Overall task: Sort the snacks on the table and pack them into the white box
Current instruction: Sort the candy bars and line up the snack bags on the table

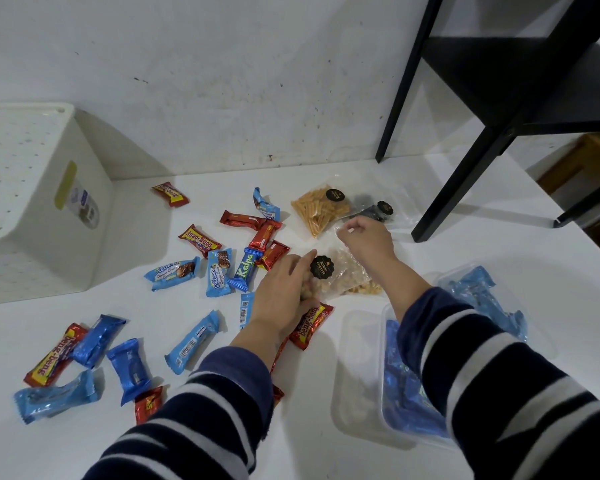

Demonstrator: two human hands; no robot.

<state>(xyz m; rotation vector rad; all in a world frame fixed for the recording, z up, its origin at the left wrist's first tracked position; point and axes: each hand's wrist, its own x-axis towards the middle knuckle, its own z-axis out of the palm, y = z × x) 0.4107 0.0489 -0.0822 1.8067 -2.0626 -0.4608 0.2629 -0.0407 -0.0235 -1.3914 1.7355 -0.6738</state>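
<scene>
A clear bag of pale biscuits (347, 275) with a black round label lies mid-table. My left hand (284, 292) grips its near left end, and my right hand (368, 240) pinches its far top edge. Behind it lie a clear bag of orange sticks (317, 209) and a dark snack bag (378, 211). Several red and blue wrapped bars are scattered to the left, among them a blue Kalpa bar (245, 273) and a red beng-beng bar (310, 327) under my left wrist. The white box (39, 202) stands upside down at the far left.
A clear plastic tub (406, 403) holding blue wrappers sits under my right forearm, with a clear lid (357, 375) beside it. More blue wrappers (482, 299) lie to its right. A black stool frame (482, 133) stands on the table at the back right, against the wall.
</scene>
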